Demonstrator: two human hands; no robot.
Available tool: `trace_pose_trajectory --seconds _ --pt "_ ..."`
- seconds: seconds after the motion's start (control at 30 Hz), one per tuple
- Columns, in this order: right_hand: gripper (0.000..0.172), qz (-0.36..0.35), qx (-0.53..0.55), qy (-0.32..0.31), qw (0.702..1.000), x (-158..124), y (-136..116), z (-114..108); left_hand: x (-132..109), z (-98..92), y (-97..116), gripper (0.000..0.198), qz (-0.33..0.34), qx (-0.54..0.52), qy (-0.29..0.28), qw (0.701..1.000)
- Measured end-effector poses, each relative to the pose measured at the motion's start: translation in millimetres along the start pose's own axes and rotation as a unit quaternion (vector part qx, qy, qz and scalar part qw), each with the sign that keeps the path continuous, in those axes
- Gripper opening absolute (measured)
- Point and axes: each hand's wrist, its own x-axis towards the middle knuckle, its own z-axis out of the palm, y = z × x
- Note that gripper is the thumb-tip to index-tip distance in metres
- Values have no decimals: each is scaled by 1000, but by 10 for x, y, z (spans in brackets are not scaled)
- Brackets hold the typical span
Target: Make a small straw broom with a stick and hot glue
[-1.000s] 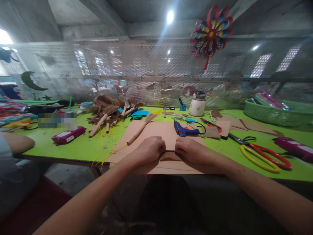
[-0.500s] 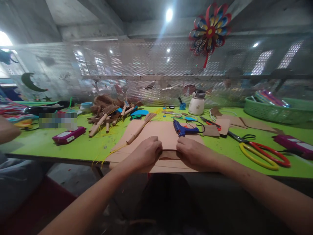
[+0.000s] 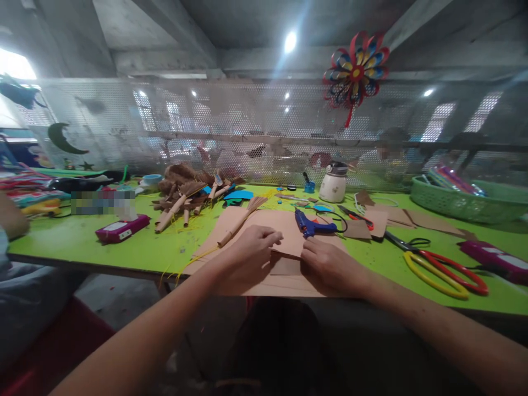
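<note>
Brown kraft paper sheets (image 3: 278,220) lie at the table's front edge, under both hands. My left hand (image 3: 251,252) is over the left part of the paper, its fingers loosely apart and off the edge. My right hand (image 3: 332,265) pinches the edge of a brown paper sheet on the right; its fingertips are partly hidden. Just beyond the right hand lies a blue hot glue gun (image 3: 311,225). A rolled paper stick with a fringed end (image 3: 240,223) rests on the paper left of it, with yellow strands trailing from its lower end.
Large scissors (image 3: 443,275) with red and yellow handles lie at right, near a purple box (image 3: 493,258). Behind are a green basket (image 3: 466,203) and a white bottle (image 3: 333,184). Fringed paper rolls (image 3: 175,206) and another purple box (image 3: 124,230) are at left, by another person's arm (image 3: 12,217).
My left hand has let go of the paper edge and its fingers have opened. The right hand still grips the paper. The view has tipped up slightly.
</note>
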Motion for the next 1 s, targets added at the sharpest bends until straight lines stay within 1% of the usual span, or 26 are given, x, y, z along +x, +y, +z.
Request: trace_pose_trajectory --seconds 0.03,0.07,0.1,0.17,0.27,0.37,0.43,0.5,0.6,0.67,0.7,0.73,0.8,0.83,0.9,0.97,1.0 --pt "13 -4 -16 8 1000 4 -7 2 49 -12 16 48 -3 -22 -30 999" --pt "13 -7 -34 17 999 12 -17 -2 85 -28 38 47 -6 -60 -71 996" --pt "14 -8 -50 27 998 21 -26 -12 106 -46 65 46 -13 -65 -98 993" --pt "14 -15 -69 43 997 41 -46 -53 99 -80 120 47 -38 -59 -125 990" --pt "18 -32 -75 56 995 62 -70 -139 20 -90 161 48 -60 -57 -121 989" --pt "22 -38 -81 69 994 70 -93 -194 -45 -30 126 44 -35 -95 -125 987" --pt "24 -45 -82 75 993 68 -102 -188 -61 34 86 42 -27 -130 -123 983" --pt "23 -43 -75 77 993 58 -100 -146 -68 95 59 38 -49 -146 -103 983" --pt "18 3 -24 96 995 37 -72 -65 -89 139 61 33 -77 -133 -71 986" --pt "11 49 59 116 990 28 -45 -41 -112 133 85 32 -78 -117 -58 988" --pt "9 79 112 124 983 29 -33 -45 -123 123 102 32 -74 -109 -55 990" --pt "13 113 168 125 971 33 -22 -58 -133 114 119 32 -68 -101 -54 991" --pt "22 181 268 104 941 53 -6 -101 -147 102 157 32 -48 -90 -55 993" --pt "22 205 303 83 927 66 -1 -123 -152 102 176 31 -36 -85 -55 994" --pt "21 214 344 22 914 92 6 -153 -159 111 214 30 -24 -73 -50 996" --pt "30 209 361 -24 909 106 9 -160 -168 120 250 29 -17 -49 -37 998" --pt "33 210 365 -37 906 108 9 -160 -173 119 268 28 -11 -33 -32 999"
